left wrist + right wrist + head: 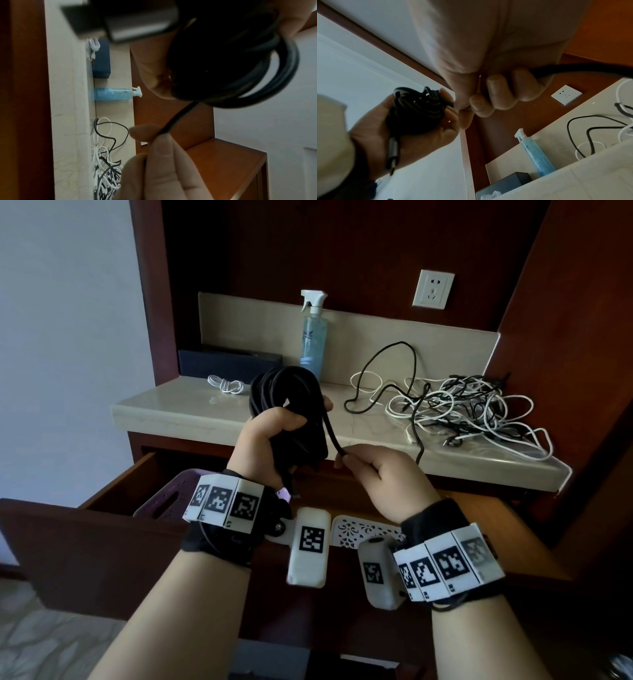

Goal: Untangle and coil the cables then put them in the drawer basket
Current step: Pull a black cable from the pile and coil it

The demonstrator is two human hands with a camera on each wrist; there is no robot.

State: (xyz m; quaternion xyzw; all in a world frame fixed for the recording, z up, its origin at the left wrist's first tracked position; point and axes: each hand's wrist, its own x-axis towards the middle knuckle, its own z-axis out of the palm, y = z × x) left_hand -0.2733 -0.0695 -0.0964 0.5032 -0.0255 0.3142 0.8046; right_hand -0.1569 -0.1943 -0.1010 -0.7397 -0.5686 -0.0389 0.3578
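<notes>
My left hand point(270, 433) grips a coiled black cable point(284, 392) above the open drawer; the coil also fills the left wrist view point(257, 75) and shows in the right wrist view point(419, 106). A metal plug point(393, 152) of that cable hangs below the left palm. My right hand point(373, 470) pinches the loose end of the same black cable point(334, 440) just right of the coil. A tangle of white and black cables point(459, 409) lies on the marble counter point(191, 409). A small coiled white cable point(226, 385) sits at the counter's back left.
A purple basket point(164, 498) and a white lattice basket point(363, 534) sit in the open wooden drawer point(496, 529). A blue spray bottle point(313, 337) and a dark box point(226, 361) stand at the counter's back. A wall socket point(433, 289) is above.
</notes>
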